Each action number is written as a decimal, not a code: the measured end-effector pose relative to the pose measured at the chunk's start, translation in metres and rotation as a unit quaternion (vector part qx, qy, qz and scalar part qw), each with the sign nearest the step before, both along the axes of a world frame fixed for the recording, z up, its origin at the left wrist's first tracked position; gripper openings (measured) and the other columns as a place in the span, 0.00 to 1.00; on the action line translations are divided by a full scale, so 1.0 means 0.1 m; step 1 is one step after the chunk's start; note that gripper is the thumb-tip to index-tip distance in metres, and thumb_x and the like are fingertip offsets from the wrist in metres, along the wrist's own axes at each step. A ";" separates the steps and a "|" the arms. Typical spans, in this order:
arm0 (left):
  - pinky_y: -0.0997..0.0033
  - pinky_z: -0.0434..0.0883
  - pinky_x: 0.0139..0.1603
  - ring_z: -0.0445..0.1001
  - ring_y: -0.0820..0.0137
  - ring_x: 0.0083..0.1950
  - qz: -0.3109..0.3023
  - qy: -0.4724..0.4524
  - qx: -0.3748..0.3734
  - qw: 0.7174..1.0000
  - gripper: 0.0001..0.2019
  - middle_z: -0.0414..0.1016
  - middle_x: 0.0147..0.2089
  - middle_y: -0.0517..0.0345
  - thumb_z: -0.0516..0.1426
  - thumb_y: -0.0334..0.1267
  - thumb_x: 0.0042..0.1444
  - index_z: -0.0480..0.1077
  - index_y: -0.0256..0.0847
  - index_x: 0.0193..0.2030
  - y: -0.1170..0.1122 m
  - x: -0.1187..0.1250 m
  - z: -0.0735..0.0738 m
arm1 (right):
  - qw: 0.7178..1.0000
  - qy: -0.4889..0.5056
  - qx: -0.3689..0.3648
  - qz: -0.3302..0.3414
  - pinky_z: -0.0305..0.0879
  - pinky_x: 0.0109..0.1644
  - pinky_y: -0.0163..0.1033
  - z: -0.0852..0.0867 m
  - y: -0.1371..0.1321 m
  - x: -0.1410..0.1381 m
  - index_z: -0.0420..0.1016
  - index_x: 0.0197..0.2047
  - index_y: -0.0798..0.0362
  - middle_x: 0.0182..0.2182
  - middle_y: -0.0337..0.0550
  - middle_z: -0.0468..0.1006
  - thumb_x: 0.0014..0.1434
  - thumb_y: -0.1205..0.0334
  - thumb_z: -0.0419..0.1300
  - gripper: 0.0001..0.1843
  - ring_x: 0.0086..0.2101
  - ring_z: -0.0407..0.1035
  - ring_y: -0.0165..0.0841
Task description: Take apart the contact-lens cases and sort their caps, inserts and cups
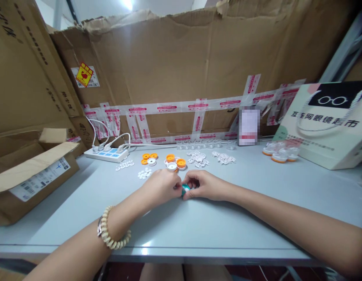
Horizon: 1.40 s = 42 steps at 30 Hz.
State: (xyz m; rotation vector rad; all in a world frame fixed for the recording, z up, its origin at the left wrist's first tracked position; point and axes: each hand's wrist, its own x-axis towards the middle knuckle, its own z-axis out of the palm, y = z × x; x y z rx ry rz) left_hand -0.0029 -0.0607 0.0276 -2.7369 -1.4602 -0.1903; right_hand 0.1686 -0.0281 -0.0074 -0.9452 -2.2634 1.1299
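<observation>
Between my two hands, just above the table, is a small teal piece with a white centre point(185, 189), mostly covered by fingers; its exact kind does not show. My left hand point(166, 184) pinches its left side with curled fingers. From the right, my right hand point(203, 185) grips it between thumb and fingers. Right behind my hands lie orange and white round caps point(181, 163), some stacked. Further left is a group of orange rings point(145, 156) with a white one. Small white discs point(144, 173) lie near my left hand.
White plastic parts point(197, 159) lie in piles behind, before a row of clear cups point(198, 144). A power strip point(107, 153) and an open cardboard box point(37, 179) are at left. Orange-based clear-topped pieces point(280, 152), a paper bag point(324, 128) and a phone point(249, 125) stand right.
</observation>
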 end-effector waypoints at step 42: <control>0.75 0.65 0.36 0.71 0.70 0.37 -0.183 -0.085 -0.021 0.979 0.04 0.73 0.34 0.57 0.57 0.31 0.53 0.74 0.39 0.32 0.13 -0.04 -0.03 | 1.000 0.020 0.010 -0.011 0.51 0.27 0.32 -0.03 0.04 0.00 0.64 0.23 0.54 0.21 0.31 0.60 0.33 0.52 0.70 0.21 0.25 0.54 0.26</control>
